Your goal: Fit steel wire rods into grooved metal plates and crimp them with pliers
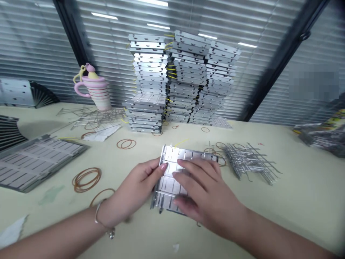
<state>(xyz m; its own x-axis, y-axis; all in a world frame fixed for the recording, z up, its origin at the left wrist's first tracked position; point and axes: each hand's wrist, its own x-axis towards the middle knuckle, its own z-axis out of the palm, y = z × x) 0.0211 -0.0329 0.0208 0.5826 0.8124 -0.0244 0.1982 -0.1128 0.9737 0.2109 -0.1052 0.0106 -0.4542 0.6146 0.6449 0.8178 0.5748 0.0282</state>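
My left fingers (159, 168) curl in against the side edge of a flat silver slotted metal plate (168, 189), with one pink-painted nail on its top face, so my left hand (133, 190) is closed on that edge. My right fingers (188, 172) are spread wide and lie across the top of the plate, and my right hand (207, 196) is open, pressing down rather than pinching. The plate sits flat on a pale green-cream tabletop (302, 212), between my two hands. Its bright metal is cut with rows of long narrow slots, and a thin yellow strand (181, 143) sticks out past its far edge.

Just right of the plate lies a loose tangle of thin steel wire grids (250, 162). Thin brown rubber bands (86, 180) lie coiled left of it, with another loop (126, 144) further out toward the far side. A thin silver bracelet (99, 217) circles my left wrist. Well beyond the plate rise tall stacks of similar silver plates (185, 81), tied with yellow strands. To their left stands a pink-and-cream striped tumbler (94, 91) with a looped handle. A dark grey slotted panel (35, 162) lies well left of the plate.
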